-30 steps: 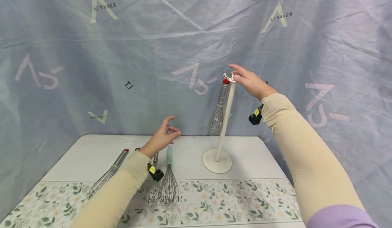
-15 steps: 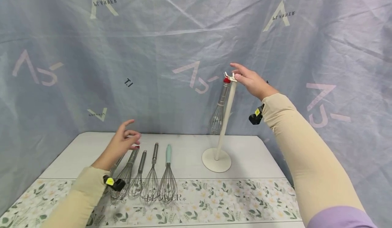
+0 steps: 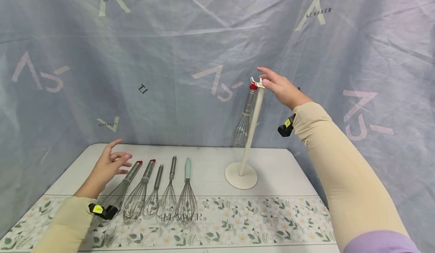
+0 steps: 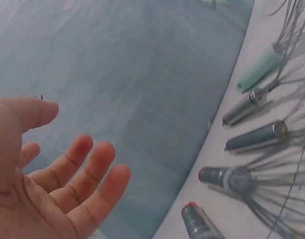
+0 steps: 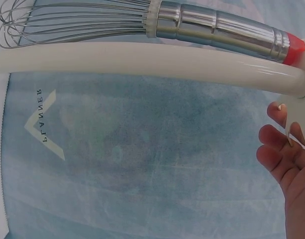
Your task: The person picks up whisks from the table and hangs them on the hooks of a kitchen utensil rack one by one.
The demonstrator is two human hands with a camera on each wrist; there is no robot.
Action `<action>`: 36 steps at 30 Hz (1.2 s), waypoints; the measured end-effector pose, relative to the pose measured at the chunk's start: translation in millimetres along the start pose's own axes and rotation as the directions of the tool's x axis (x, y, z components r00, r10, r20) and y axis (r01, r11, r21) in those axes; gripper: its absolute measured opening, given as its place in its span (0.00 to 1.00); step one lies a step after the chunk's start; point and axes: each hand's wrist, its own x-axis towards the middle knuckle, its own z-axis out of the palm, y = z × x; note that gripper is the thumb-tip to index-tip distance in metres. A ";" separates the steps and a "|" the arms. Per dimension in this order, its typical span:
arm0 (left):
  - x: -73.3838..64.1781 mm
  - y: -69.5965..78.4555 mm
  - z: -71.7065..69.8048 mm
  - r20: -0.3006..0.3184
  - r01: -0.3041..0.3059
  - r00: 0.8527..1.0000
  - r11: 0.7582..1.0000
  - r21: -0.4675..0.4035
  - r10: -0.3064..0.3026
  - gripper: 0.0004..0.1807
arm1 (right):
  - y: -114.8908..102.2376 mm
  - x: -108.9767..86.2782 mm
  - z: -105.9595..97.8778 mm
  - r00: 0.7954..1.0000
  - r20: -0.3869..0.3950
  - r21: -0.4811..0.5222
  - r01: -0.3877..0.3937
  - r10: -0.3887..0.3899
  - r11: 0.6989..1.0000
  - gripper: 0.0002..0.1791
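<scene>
My left hand (image 3: 106,169) is in the air at the left, fingers loosely bent and holding nothing. Just right of it lies a red-tipped whisk (image 3: 133,172), partly hidden behind the wrist. More whisks line up beside it: another red-tipped one (image 3: 148,170), a small one (image 3: 158,177), a slim metal-handled one (image 3: 173,168) and a mint-handled one (image 3: 187,168). At the right, my right hand (image 3: 280,88) holds the hooked top of a white stand (image 3: 251,132). A red-ended whisk (image 5: 217,27) hangs from a hook there, wires down, beside the pole.
The stand's round base (image 3: 241,181) sits on the right part of a white table (image 3: 207,170). A floral strip (image 3: 265,222) runs along the table's front. Behind hangs a blue-grey printed cloth (image 3: 163,56). Each wrist carries a small black camera.
My left hand has moved left and a little down, from above the mint-handled whisk past the row, uncovering the whisks. My right hand stays at the stand's top; the hanging whisk remains there.
</scene>
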 end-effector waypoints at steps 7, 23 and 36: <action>-2.6 -20.7 -8.2 -0.026 0.054 0.998 0.998 0.040 -0.053 0.47 | 0.2 0.4 2.5 1.000 -0.003 0.002 0.006 -0.006 1.000 0.32; -6.6 -68.2 -9.7 0.033 0.287 0.955 0.945 0.157 -0.296 0.49 | 4.0 0.2 4.9 1.000 -0.008 0.007 0.016 -0.016 1.000 0.32; 1.9 -91.6 -9.3 0.058 0.365 0.922 0.908 0.204 -0.383 0.49 | 1.6 1.9 0.7 1.000 -0.023 0.000 -0.006 0.006 1.000 0.32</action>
